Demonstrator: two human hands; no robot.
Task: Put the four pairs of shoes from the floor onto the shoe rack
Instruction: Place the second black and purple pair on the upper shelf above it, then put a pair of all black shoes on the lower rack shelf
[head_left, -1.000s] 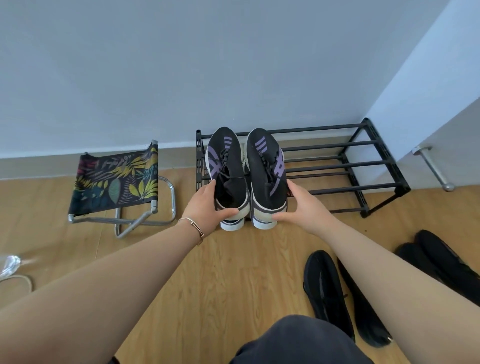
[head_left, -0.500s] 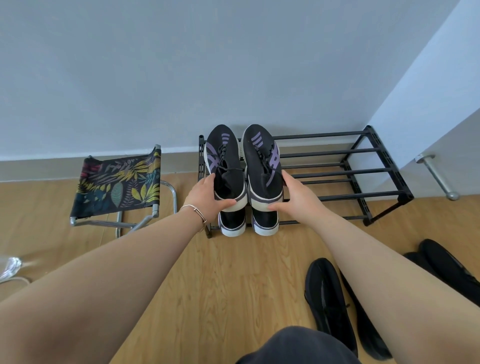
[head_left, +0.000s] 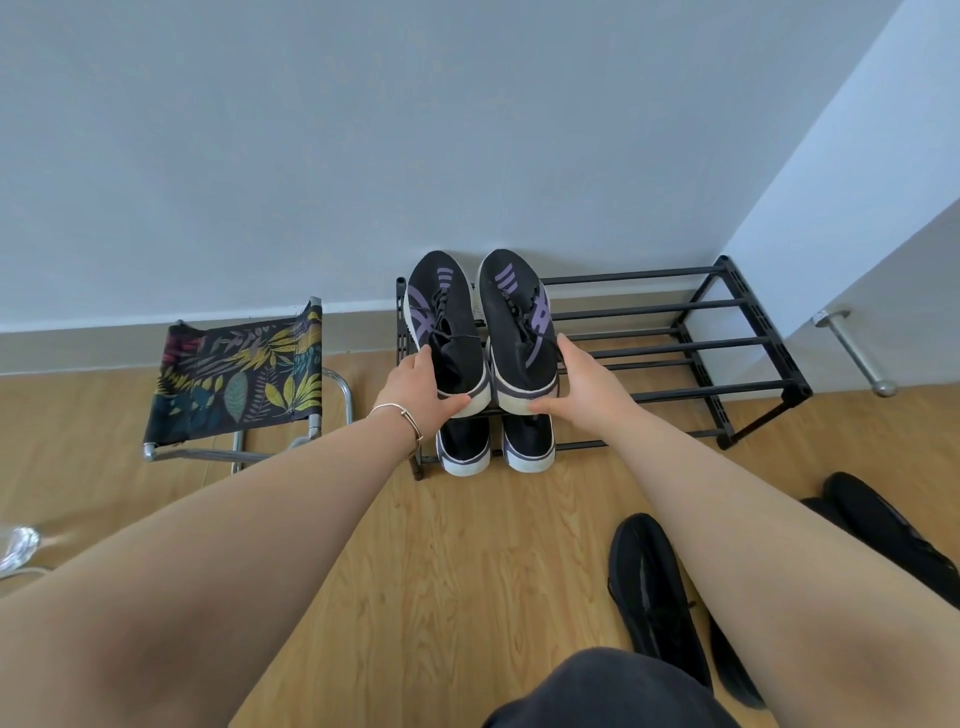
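Note:
A black pair of sneakers with purple stripes lies on the left end of the top tier of the black metal shoe rack (head_left: 675, 343), toes to the wall. My left hand (head_left: 423, 387) grips the heel of the left sneaker (head_left: 441, 322). My right hand (head_left: 576, 382) grips the heel of the right sneaker (head_left: 511, 317). Under them, on the lower tier, the heels of a second dark pair (head_left: 493, 444) with white soles stick out. On the floor at the right lie a black pair (head_left: 654, 592) and, further right, another black pair (head_left: 893, 525), partly hidden by my right arm.
A folding stool (head_left: 234, 379) with a leaf-print seat stands left of the rack. A white wall runs behind. At the right a wall corner juts out, with a metal door stopper (head_left: 857, 353) beside it. A clear plastic item (head_left: 18, 545) lies at the left edge.
Both hands have pushed the purple-striped sneakers forward from above the rack's front edge onto the top tier. The pair on the lower tier has come into view beneath them.

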